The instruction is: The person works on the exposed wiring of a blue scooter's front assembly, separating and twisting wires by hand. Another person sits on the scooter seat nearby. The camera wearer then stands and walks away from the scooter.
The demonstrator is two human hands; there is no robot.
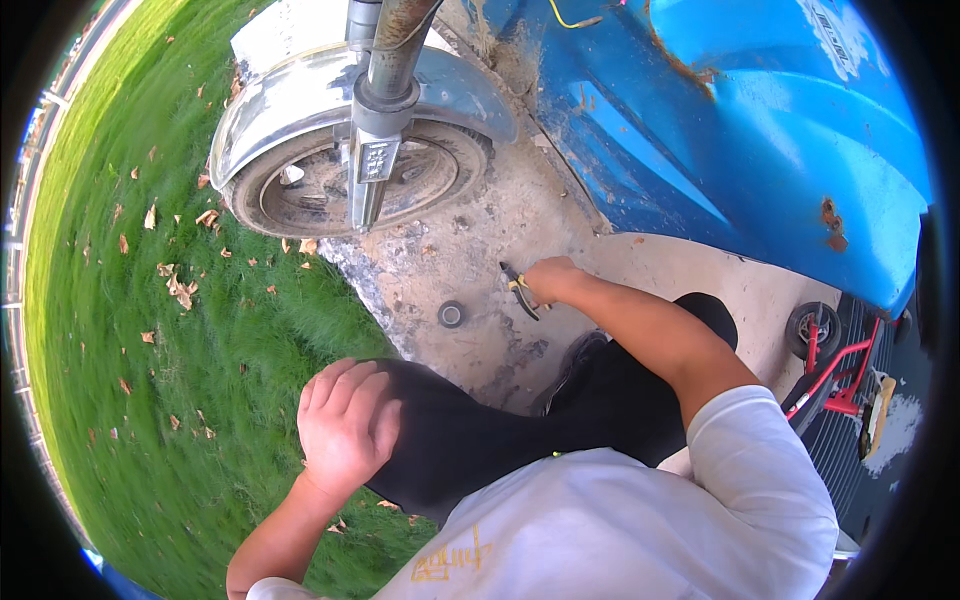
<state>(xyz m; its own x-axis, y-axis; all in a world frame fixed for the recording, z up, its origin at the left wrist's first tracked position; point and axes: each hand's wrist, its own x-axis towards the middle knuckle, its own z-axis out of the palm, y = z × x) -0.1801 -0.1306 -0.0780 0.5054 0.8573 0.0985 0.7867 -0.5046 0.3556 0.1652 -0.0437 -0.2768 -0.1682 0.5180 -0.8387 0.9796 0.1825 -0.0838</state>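
My right hand (pixel 553 281) is closed round a pair of pliers (pixel 520 292) with black and yellow handles, held low over the concrete with the dark jaws pointing away from me. Just left of the pliers lies a roll of dark tape (pixel 451 314), flat on the ground. My left hand (pixel 347 418) rests on my left knee, in black trousers. Its fingers lie bent over the knee with the thumb apart, and it holds nothing. Ahead of me is a dusty wheel (pixel 285 190) under a shiny metal mudguard (pixel 270 105), joined to a metal fork leg (pixel 380 130).
A dented blue body panel (pixel 760 130) with rust patches fills the upper right. Grass (pixel 200 330) with dry leaves borders the broken concrete edge (pixel 365 285) on the left. At the right stands a red metal frame (pixel 840 370) with a small black wheel (pixel 812 330).
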